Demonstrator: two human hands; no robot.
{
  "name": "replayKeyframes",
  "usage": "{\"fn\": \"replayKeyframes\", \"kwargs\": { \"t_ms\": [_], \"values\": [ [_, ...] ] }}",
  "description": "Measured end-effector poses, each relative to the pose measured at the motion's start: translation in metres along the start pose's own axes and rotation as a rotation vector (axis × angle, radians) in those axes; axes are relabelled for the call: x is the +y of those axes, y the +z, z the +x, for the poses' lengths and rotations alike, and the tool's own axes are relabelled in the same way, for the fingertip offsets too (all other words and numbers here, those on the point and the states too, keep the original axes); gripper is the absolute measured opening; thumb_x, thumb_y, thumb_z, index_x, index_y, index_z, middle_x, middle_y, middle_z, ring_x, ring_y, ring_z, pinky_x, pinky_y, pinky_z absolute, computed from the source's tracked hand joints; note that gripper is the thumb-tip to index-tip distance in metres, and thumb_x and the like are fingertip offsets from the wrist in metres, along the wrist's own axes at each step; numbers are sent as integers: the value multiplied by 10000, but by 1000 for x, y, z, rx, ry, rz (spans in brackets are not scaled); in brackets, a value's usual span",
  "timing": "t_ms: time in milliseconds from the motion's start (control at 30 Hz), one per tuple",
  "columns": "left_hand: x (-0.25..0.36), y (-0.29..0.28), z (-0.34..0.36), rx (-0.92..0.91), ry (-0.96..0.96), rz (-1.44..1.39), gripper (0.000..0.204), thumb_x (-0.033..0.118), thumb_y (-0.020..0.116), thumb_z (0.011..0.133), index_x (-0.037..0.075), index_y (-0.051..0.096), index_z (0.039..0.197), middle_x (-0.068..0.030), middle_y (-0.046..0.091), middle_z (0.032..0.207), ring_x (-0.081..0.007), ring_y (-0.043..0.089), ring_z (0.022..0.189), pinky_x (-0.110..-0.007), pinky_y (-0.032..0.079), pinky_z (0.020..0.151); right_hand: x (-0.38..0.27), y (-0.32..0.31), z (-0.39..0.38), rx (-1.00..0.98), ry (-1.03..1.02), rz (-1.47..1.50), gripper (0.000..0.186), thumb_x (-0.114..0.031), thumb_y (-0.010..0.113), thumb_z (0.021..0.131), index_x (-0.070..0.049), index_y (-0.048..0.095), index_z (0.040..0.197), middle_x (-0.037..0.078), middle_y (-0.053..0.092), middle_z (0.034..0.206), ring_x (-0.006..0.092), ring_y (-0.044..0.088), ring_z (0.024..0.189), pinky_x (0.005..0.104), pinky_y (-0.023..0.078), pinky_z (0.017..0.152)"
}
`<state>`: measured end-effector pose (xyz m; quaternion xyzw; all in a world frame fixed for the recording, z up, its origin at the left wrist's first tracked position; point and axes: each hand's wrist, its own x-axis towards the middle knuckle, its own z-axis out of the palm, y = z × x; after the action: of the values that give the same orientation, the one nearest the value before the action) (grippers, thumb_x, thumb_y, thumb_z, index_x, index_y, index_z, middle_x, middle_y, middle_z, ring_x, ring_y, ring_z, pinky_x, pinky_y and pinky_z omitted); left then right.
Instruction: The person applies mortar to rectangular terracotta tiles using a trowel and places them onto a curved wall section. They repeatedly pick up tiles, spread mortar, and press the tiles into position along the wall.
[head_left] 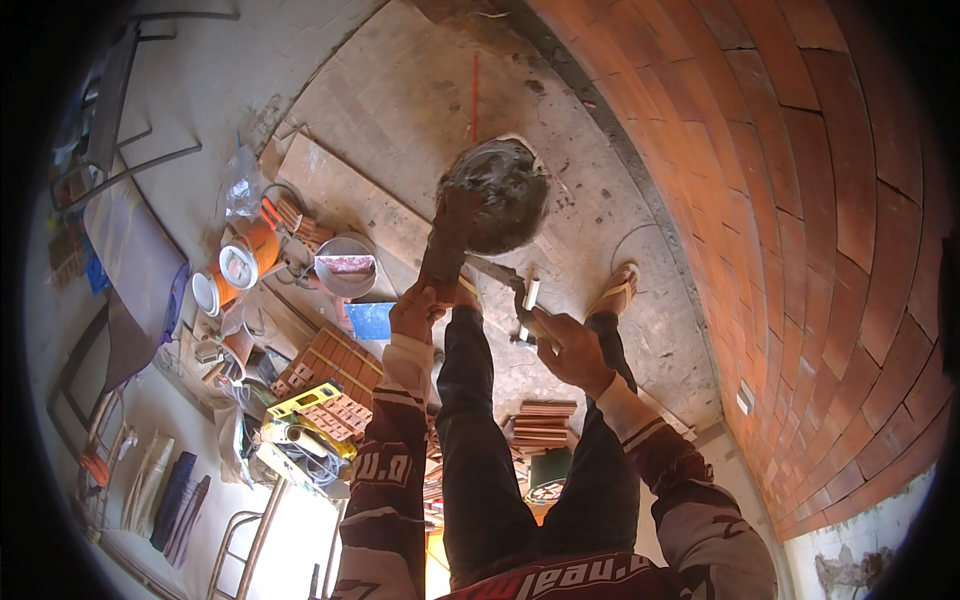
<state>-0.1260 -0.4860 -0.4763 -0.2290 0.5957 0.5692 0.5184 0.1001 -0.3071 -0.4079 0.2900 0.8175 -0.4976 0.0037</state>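
My left hand (412, 318) is closed around the near end of a long, flat brick (446, 248), whose brown face looks smeared with wet mortar. Its far end overlaps a round mass of grey mortar (505, 200) on the floor; the rim of any container under it is hard to make out. In my right hand (572, 350) is a trowel (500, 273), its narrow, mortar-caked blade pointing left toward the brick. A small white piece (532, 292) shows near the trowel's neck. Fingers partly hide the trowel's handle.
A brick wall (800, 190) rises along the right. Left stand orange buckets (262, 245), a round pail (345, 268) and a blue object (368, 320). Nearer lie stacked bricks (335, 368) and a yellow spirit level (302, 401). My sandalled foot (614, 290) stands near the wall.
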Motion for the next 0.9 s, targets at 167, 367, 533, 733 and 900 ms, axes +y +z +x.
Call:
{"fn": "replayKeyframes", "kwargs": {
  "t_ms": [167,367,533,733,900],
  "values": [
    [0,-5,5,9,-21,-33,430,152,638,877,30,553,1281,-25,658,920,-108,610,730,-252,497,657,0,-15,-17,-187,115,119,518,-96,612,768,-79,553,1283,135,646,881,297,636,787,390,531,712],
    [0,-10,-2,-38,-15,-30,448,139,641,885,23,540,1306,-40,664,982,-111,620,772,-262,513,681,39,-8,3,-37,243,196,460,-111,574,810,-58,571,1267,186,666,952,290,661,840,376,522,771],
    [4,2,-9,-180,-48,-101,474,148,624,900,16,503,1338,-45,651,1049,-120,628,812,-258,520,705,66,-11,29,-30,478,352,432,-131,565,849,-32,571,1269,176,668,898,162,621,740,290,498,703],
    [0,4,-6,-232,-75,-116,481,145,634,886,12,508,1331,-56,657,1047,-130,637,833,-260,517,717,65,-17,35,-127,549,372,423,-123,572,853,-47,574,1269,151,677,924,147,624,806,288,499,758],
    [-1,22,-4,-113,4,-15,419,142,637,883,15,561,1275,-42,675,944,-135,649,778,-266,514,703,52,-23,14,-193,481,426,413,-132,557,857,-67,584,1263,164,678,1032,167,639,937,286,488,852]
  ]
}}
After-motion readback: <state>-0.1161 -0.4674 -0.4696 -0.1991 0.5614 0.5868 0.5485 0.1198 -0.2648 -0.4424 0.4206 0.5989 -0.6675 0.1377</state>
